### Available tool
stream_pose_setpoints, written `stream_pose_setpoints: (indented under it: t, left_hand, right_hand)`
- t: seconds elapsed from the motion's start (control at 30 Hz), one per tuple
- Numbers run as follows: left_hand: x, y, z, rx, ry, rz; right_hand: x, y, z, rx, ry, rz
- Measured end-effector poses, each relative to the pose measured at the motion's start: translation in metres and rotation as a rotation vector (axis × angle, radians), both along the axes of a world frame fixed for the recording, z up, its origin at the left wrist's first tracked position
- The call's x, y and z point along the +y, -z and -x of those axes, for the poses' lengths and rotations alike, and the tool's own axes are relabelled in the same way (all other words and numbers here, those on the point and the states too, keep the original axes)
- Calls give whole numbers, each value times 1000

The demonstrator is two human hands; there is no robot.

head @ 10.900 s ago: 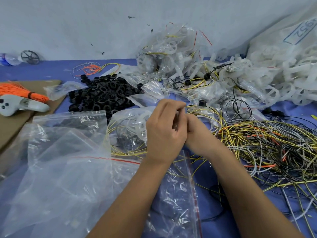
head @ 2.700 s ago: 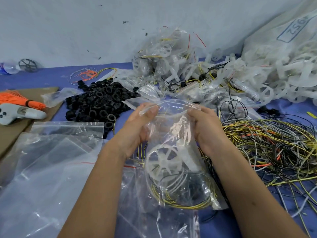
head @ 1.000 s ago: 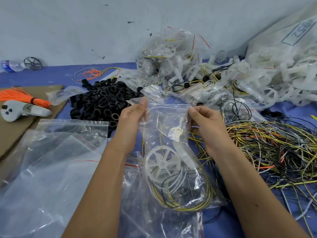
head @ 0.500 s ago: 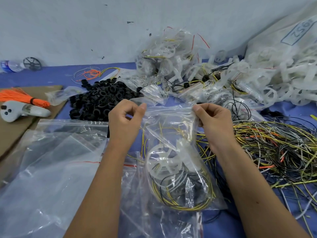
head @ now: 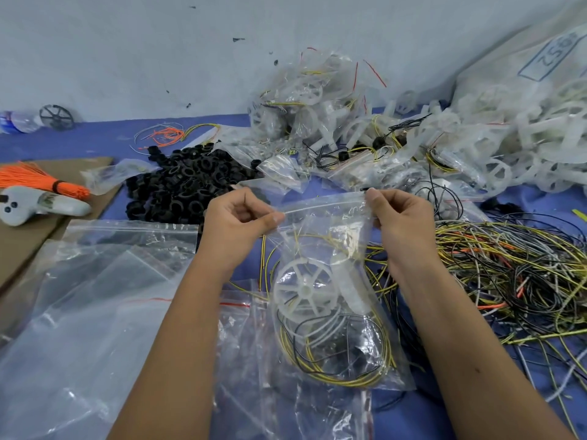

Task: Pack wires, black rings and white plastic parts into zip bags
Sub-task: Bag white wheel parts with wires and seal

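A: Zip bag [head: 330, 281] is up off the table, wheel [head: 305, 290] and wires [head: 333, 360] inside. Left hand [head: 236, 227] and right hand [head: 401, 217] each pinch a top corner

B: Keep the strip taut, press along it end to end, squeeze air out first

One marking can be read: a large translucent sack [head: 521, 58] at the far right, stuffed with white plastic parts, carries a blue rectangular outline with blue characters inside. They appear upside down and slanted, reading roughly "2952", though the first character is unclear.
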State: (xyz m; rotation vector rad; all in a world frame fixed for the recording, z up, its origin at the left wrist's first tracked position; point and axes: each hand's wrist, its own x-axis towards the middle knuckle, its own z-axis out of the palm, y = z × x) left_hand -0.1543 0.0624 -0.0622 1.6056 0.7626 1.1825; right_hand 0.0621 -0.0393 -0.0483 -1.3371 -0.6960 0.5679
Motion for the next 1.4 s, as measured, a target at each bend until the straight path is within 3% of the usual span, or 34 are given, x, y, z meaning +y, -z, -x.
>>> stream_pose_setpoints:
  t: [0.2, 0.33, 0.47, 0.57, 0.7, 0.8, 0.93, 1.07, 1.4]
  left_hand:
    - [-1, -1, 0, 12, -31, -9]
    - [-2, 3, -3, 99, -157, -69]
    - [-11, -1, -15, 355, -434, -376]
    - [-17, -10, -22, 360, -327, -561]
    - [-25, -16, -29, 333, -71, -486]
    - [-27, -13, -31, 307, 15, -368]
    - [-23, -8, -30, 297, 21, -343]
    - [-19, -3, -30, 258, -2, -286]
    - [-18, 4, -32, 208, 80, -215]
  right_hand:
    - [2, 3, 0, 76, -64, 1]
    - [3, 9, 3, -125, -68, 73]
    - [6, 13, 7, -418, 7, 71]
    - [6, 10, 20, -638, -20, -32]
    - [6, 8, 29, -856, -64, -113]
    - [5, 8, 27, -830, -101, -120]
    - [5, 10, 26, -594, -204, -92]
    - [4, 11, 23, -495, -233, -97]
    - [2, 8, 25, -523, -322, -152]
